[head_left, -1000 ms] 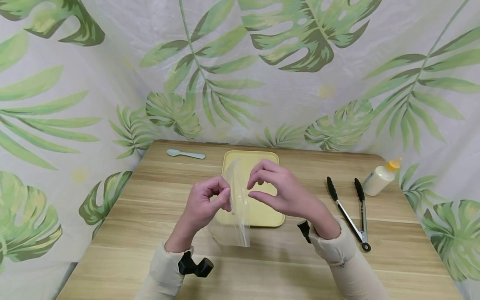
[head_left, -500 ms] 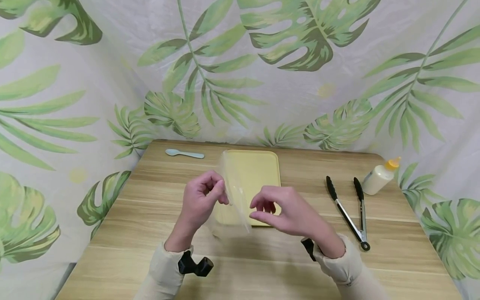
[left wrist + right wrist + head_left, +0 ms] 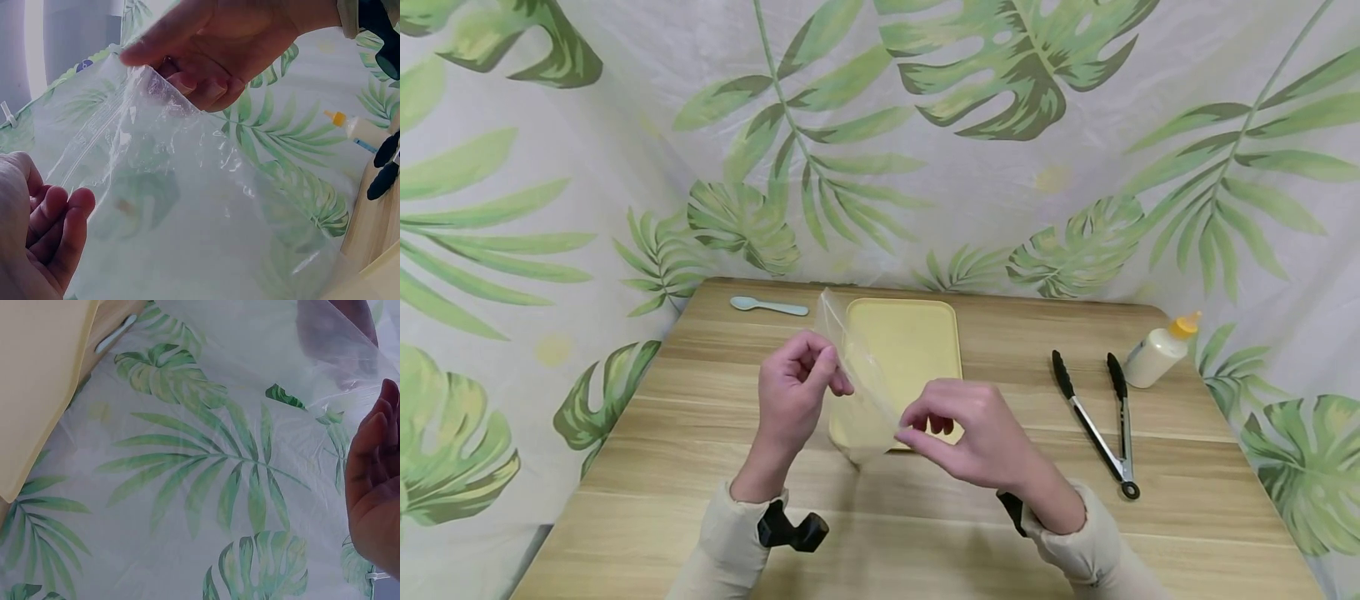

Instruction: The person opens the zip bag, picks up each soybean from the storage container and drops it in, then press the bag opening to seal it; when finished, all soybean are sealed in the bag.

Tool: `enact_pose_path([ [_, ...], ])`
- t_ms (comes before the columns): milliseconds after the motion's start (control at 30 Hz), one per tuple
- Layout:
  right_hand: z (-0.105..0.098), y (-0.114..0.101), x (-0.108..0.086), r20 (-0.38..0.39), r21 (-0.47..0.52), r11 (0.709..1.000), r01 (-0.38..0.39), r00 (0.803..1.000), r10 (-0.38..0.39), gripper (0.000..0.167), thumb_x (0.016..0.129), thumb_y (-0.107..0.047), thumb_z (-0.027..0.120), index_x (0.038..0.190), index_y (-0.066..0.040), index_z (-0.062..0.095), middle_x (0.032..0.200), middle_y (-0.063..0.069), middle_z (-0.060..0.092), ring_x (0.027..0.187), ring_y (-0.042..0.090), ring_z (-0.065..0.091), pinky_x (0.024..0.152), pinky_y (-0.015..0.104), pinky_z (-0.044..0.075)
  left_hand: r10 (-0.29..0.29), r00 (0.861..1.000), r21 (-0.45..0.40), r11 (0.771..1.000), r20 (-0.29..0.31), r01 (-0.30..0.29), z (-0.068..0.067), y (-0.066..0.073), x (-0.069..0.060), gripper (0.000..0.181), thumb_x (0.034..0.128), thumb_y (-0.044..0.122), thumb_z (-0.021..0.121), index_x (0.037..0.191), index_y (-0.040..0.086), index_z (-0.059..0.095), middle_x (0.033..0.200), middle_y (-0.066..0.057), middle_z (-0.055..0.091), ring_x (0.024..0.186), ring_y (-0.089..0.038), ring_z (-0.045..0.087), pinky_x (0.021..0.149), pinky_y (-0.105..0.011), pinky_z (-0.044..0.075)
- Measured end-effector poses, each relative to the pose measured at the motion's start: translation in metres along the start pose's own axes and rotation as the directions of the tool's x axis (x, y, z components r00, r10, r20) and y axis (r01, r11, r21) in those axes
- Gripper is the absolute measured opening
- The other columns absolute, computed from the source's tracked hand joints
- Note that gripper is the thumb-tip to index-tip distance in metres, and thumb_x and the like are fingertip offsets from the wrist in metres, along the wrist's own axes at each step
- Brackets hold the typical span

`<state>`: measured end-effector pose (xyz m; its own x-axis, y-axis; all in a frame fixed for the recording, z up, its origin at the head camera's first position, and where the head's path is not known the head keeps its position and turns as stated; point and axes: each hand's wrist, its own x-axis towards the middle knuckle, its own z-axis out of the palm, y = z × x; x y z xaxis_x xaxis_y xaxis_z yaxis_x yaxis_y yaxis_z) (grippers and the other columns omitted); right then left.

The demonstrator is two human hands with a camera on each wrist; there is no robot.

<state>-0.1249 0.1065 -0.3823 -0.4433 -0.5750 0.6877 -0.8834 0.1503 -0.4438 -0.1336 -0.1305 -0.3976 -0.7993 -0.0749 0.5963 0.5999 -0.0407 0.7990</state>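
Note:
A clear plastic zip bag [image 3: 863,417] is stretched between my two hands above the table. My left hand [image 3: 792,387] pinches its zip edge with thumb and curled fingers. My right hand [image 3: 977,429] pinches a corner at the near right side, between thumb and forefinger. In the left wrist view the bag [image 3: 181,212] hangs limp and wrinkled, and its zip strip runs from one hand to the other. The right wrist view catches only a part of the bag [image 3: 337,347] beside the right fingers. Nothing shows inside it.
A yellow tray [image 3: 913,333] lies behind and below the bag. To the far left is a pale blue spoon [image 3: 769,307]. Spread black-tipped tongs [image 3: 1097,437] lie on the right, beside a white squeeze bottle [image 3: 1156,358] with a yellow cap. A leaf-print cloth [image 3: 970,192] hangs behind the table.
My right hand has come down and now pinches the bag's corner, where earlier its fingers were apart from it. My left hand has shifted slightly up and left, turning the bag.

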Motion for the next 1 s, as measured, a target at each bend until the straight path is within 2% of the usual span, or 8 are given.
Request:
enact_pose_path([
  [200,-0.008,0.006,0.006,-0.069,-0.031,0.999,0.010,0.998,-0.012,0.010,0.090,-0.005,0.075,0.087,-0.014,0.073,0.073,-0.006,0.064,0.063,0.004,0.054,0.056,0.014,0.045,-0.023,1.000,-0.012,1.000,0.016,0.023,-0.001,0.003,-0.001,0.019,0.0980,-0.006,0.054,0.079,-0.009,0.054,0.058,0.003,0.060,0.051,-0.009,0.065,0.052,-0.025,0.057],
  [433,-0.023,0.016,0.011,-0.111,-0.046,0.998,-0.038,0.993,0.033,0.015,0.086,0.005,0.076,0.089,-0.010,0.073,0.078,-0.004,0.067,0.065,0.003,0.055,0.058,0.014,0.046,-0.008,1.000,0.014,1.000,0.030,0.008,-0.008,0.001,0.000,0.022,0.1014,-0.002,0.051,0.081,-0.008,0.056,0.055,-0.009,0.060,0.051,-0.009,0.064,0.054,-0.023,0.055],
  [567,-0.032,0.022,0.010,-0.129,-0.062,0.997,-0.046,0.991,0.038,0.018,0.085,0.008,0.075,0.091,-0.009,0.073,0.079,-0.002,0.067,0.066,0.004,0.056,0.061,0.013,0.047,0.026,0.997,0.034,0.999,-0.070,-0.024,-0.013,-0.001,0.002,0.018,0.1004,-0.003,0.053,0.085,-0.012,0.056,0.060,-0.003,0.062,0.055,-0.007,0.063,0.055,-0.020,0.052],
  [667,-0.040,0.025,0.009,-0.135,-0.079,0.996,-0.036,0.990,0.025,0.021,0.084,0.011,0.075,0.092,-0.008,0.073,0.080,-0.001,0.068,0.068,0.006,0.058,0.063,0.013,0.049,0.049,0.983,0.067,0.997,-0.177,-0.038,-0.018,-0.004,0.004,0.013,0.0987,-0.003,0.057,0.094,-0.015,0.056,0.074,0.003,0.064,0.066,-0.007,0.063,0.061,-0.018,0.049],
  [733,-0.045,0.027,0.008,-0.143,-0.095,0.995,-0.031,0.990,0.017,0.023,0.082,0.013,0.076,0.092,-0.008,0.073,0.081,0.000,0.068,0.069,0.007,0.058,0.065,0.013,0.049,0.052,0.977,0.113,0.993,-0.208,-0.029,-0.021,-0.006,0.006,0.012,0.0971,-0.003,0.060,0.102,-0.014,0.058,0.086,0.006,0.064,0.078,-0.009,0.062,0.068,-0.019,0.047],
  [800,-0.049,0.029,0.007,-0.150,-0.108,0.994,-0.030,0.989,0.013,0.024,0.081,0.014,0.075,0.092,-0.007,0.072,0.081,0.001,0.068,0.070,0.008,0.058,0.066,0.013,0.050,0.044,0.982,0.158,0.987,-0.185,-0.015,-0.024,-0.008,0.007,0.016,0.0958,-0.003,0.063,0.110,-0.010,0.061,0.098,0.006,0.063,0.089,-0.011,0.060,0.074,-0.022,0.046],
  [867,-0.054,0.031,0.005,-0.159,-0.112,0.993,-0.034,0.987,0.016,0.024,0.081,0.015,0.075,0.092,-0.006,0.072,0.082,0.002,0.069,0.070,0.008,0.058,0.067,0.013,0.050,0.030,0.992,0.193,0.981,-0.123,-0.006,-0.025,-0.011,0.007,0.020,0.0948,-0.003,0.065,0.114,-0.007,0.064,0.104,0.005,0.062,0.095,-0.012,0.058,0.079,-0.023,0.046],
  [1000,-0.060,0.034,0.000,-0.160,-0.087,0.994,-0.062,0.986,0.048,0.024,0.082,0.016,0.074,0.092,-0.006,0.072,0.082,0.004,0.069,0.071,0.008,0.058,0.069,0.013,0.052,0.001,1.000,0.212,0.977,-0.018,0.003,-0.024,-0.014,0.005,0.016,0.0956,-0.001,0.067,0.111,-0.003,0.069,0.102,0.002,0.065,0.092,-0.011,0.058,0.082,-0.023,0.048],
])
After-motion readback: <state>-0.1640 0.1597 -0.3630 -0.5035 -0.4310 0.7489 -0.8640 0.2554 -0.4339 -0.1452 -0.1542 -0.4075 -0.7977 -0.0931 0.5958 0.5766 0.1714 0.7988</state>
